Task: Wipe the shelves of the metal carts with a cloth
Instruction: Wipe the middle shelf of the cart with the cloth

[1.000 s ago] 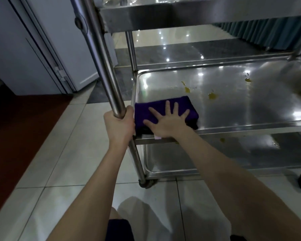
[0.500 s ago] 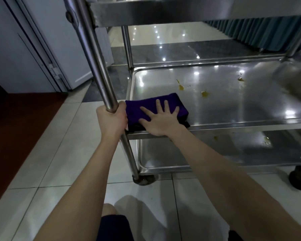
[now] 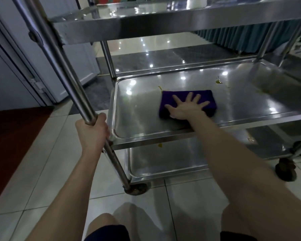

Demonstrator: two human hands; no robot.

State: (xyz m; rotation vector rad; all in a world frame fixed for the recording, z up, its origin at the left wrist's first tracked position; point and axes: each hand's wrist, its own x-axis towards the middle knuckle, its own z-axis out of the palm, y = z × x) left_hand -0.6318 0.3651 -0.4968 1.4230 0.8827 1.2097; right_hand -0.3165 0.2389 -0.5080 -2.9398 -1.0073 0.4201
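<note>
Cart: a steel cart (image 3: 163,23) with three shelves fills the centre and right of the frame, standing on pale floor tiles (image 3: 42,162).
Cloth: a folded purple cloth (image 3: 169,98) lies flat on the middle shelf (image 3: 241,105), near the centre of the frame and set in from the shelf's left and front rims.
Right hand: the right hand (image 3: 186,108) lies palm down on the cloth, its fingers (image 3: 189,100) straight and spread, pressing it against the shelf; nothing is grasped.
Left hand: the left hand (image 3: 92,133), at lower left of centre, is clenched round the cart's near-left post (image 3: 63,63), just beside the corner of the middle shelf.
Stains: one yellow spot (image 3: 159,87) sits at the cloth's upper left corner; a second (image 3: 219,82) lies apart from the cloth, toward the upper right. A third (image 3: 159,145) marks the front rim of the middle shelf.
Bottom shelf: the bottom shelf (image 3: 163,160) shows under the right forearm, with a yellow smear (image 3: 250,139) toward the right.
Wheels: one wheel (image 3: 135,188) sits under the gripped post; another (image 3: 285,171) stands at the right edge.
Surroundings: a pale door (image 3: 16,75) occupies the upper left, dark red flooring (image 3: 10,136) the left edge, and a blue pleated curtain (image 3: 233,39) the upper right.
</note>
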